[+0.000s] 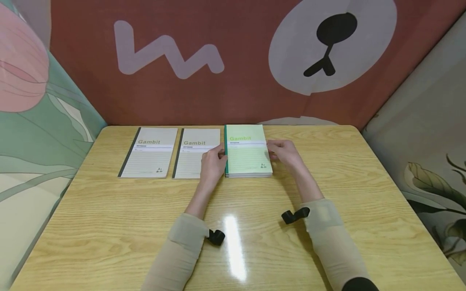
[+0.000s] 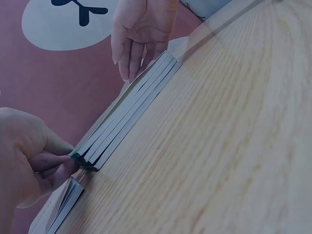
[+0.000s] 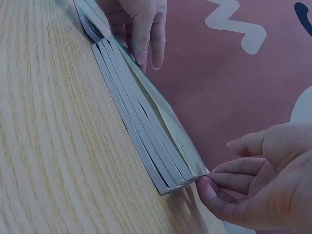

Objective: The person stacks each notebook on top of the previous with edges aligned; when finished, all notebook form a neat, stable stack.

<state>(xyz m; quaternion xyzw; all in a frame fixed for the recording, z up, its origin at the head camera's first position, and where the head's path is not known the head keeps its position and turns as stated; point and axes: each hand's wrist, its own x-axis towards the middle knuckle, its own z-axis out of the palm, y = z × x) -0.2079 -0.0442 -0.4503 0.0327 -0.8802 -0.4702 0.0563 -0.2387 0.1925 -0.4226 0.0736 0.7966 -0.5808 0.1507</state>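
Note:
A notebook with a green cover (image 1: 247, 159) and dark green spine lies on top of a stack of notebooks (image 3: 146, 134), whose pale page edges show in both wrist views. My left hand (image 1: 212, 166) pinches the green notebook at its spine, thumb on top and fingers curled at the side. At the opposite long edge, my right hand (image 1: 285, 152) pinches it between thumb and fingertips. The green cover bows up slightly over the layers below in the right wrist view. Left of the stack lies a grey-white notebook (image 1: 185, 163) with a dark spine, partly behind my left hand.
Another grey-white notebook (image 1: 147, 157) lies farther left, in line with the others. The wood-grain table (image 1: 262, 242) meets a red-brown printed wall (image 1: 240, 101) at its back edge. Patterned panels stand at both sides.

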